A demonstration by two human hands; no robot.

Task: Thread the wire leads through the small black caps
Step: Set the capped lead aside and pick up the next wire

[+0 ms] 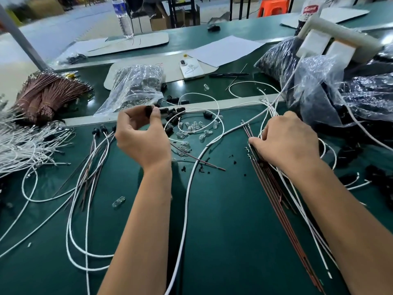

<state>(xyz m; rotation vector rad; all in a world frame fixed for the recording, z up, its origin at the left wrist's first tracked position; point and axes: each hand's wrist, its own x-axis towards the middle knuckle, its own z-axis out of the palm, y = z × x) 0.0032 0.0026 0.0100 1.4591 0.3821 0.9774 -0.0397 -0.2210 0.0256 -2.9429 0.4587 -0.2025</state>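
My left hand point(142, 135) is raised over the green table and pinches a small black cap point(148, 109) between thumb and fingertips. My right hand point(285, 141) lies on a bundle of brown and white wire leads point(282, 201) at the right, its fingers curled round some of them. More loose black caps point(173, 116) lie just beyond my left hand. Finished leads with caps on their ends point(100, 133) fan out to the left. A long white wire point(187, 201) loops across the middle.
Small clear bulbs point(194, 127) are scattered at centre. Clear bags of parts point(136, 88) and black-filled bags point(340, 92) stand behind and right. A brown wire bundle point(44, 96) and white leads point(23, 143) lie at left. A phone point(191, 69), pen point(228, 74) and water bottle point(123, 17) sit further back.
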